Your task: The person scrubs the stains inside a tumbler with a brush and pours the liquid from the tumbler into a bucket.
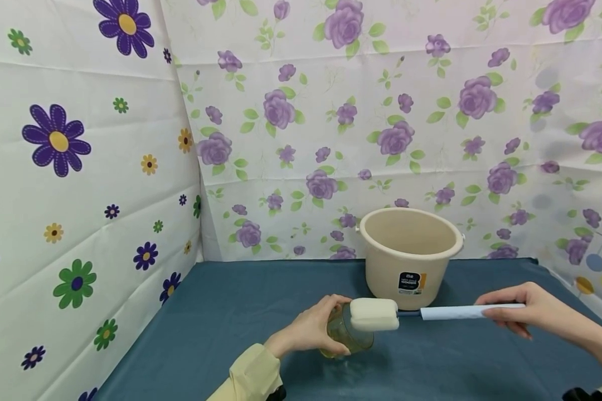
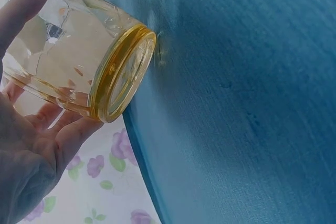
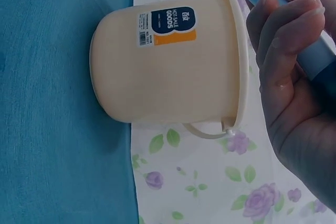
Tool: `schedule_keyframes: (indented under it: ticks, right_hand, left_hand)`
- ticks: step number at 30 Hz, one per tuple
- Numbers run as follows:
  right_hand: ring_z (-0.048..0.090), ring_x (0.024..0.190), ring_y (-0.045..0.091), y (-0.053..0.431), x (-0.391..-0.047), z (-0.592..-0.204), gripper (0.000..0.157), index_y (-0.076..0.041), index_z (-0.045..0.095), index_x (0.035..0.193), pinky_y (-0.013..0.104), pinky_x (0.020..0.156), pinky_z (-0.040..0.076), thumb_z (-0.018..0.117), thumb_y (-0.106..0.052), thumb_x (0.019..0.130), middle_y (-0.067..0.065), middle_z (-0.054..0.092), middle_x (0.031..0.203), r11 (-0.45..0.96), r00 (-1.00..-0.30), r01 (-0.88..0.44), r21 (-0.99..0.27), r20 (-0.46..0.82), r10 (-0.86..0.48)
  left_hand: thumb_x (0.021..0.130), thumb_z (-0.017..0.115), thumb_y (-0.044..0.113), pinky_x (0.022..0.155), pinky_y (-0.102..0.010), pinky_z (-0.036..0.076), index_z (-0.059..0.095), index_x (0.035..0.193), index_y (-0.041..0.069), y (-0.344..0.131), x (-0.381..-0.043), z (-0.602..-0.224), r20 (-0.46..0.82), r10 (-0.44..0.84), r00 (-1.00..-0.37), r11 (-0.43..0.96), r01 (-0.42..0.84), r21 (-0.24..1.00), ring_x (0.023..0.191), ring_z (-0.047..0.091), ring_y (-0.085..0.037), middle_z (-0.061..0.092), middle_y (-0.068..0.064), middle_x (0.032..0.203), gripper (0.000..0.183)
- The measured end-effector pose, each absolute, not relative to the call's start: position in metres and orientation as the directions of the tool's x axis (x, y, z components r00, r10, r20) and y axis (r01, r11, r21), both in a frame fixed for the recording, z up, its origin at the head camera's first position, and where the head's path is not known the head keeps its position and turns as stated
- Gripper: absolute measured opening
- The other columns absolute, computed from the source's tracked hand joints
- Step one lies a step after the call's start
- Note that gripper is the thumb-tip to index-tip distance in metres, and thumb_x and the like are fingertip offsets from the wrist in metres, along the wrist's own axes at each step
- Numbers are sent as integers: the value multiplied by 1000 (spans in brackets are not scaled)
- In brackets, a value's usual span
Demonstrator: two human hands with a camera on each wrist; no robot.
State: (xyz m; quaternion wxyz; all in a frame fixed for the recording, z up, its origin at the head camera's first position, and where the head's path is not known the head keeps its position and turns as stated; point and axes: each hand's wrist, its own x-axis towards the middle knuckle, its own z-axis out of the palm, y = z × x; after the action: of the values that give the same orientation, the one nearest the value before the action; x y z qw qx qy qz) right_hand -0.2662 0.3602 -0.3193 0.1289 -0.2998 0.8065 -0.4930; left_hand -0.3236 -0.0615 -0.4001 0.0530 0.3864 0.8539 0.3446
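Observation:
My left hand [image 1: 308, 327] grips a clear, amber-tinted glass cup [image 1: 348, 336], fingers on one side and thumb on the other. In the left wrist view the glass cup [image 2: 73, 56] is tilted, its thick amber base close to the cloth; whether it touches cannot be told. My right hand [image 1: 529, 307] holds a sponge bottle brush by its pale blue handle [image 1: 448, 313]. The cream sponge head [image 1: 374, 314] overlaps the cup's upper right part in the head view and looks outside it. Curled fingers [image 3: 291, 40] surround the handle in the right wrist view.
A beige bucket [image 1: 406, 278] with a printed label stands upright behind the brush, near the table's back edge. Dark blue cloth [image 1: 251, 301] covers the table. Flower-patterned sheets [image 1: 281, 167] hang at the back and on the left.

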Motion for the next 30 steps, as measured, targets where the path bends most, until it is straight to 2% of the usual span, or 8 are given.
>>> schedule_keyframes:
  ticks: [9, 16, 21, 26, 30]
  right_hand:
    - [48, 41, 23, 369, -262, -319, 25, 2, 59, 114, 38, 43, 43, 44, -3, 95, 16, 57, 66, 362, -821, -338, -869, 84, -565]
    - [48, 43, 24, 378, -261, -317, 26, 0, 59, 115, 39, 45, 43, 43, -5, 96, 18, 56, 68, 380, -843, -310, -871, 67, -534]
    - [48, 42, 24, 390, -262, -319, 25, -3, 62, 114, 38, 48, 43, 44, -8, 96, 17, 55, 65, 422, -861, -294, -858, 45, -507]
    - [48, 43, 24, 406, -265, -327, 28, -11, 64, 113, 38, 48, 44, 42, -7, 96, 18, 55, 66, 402, -850, -255, -879, 6, -527]
    - [45, 43, 28, 418, -268, -336, 33, -14, 65, 113, 38, 44, 43, 38, -3, 97, 20, 55, 68, 344, -823, -229, -910, -8, -568]
  left_hand:
    - [69, 77, 41, 76, -35, 42, 33, 133, 30, -61, -324, -399, 181, 700, -690, 460, 631, 625, 102, 44, -10, 41, 7, 116, 78]
    - [70, 76, 41, 77, -36, 42, 34, 135, 26, -61, -324, -399, 179, 707, -684, 454, 633, 626, 106, 43, -11, 42, 0, 121, 79]
    - [70, 76, 41, 77, -36, 42, 33, 134, 28, -61, -324, -399, 171, 705, -688, 458, 626, 630, 108, 42, -11, 40, 4, 121, 78]
    - [70, 76, 41, 78, -37, 41, 33, 135, 28, -61, -323, -399, 164, 703, -692, 462, 619, 635, 109, 42, -11, 40, 5, 121, 79]
    - [70, 76, 40, 78, -37, 42, 34, 135, 26, -60, -323, -398, 165, 706, -688, 457, 621, 637, 108, 42, -11, 41, 3, 121, 79]
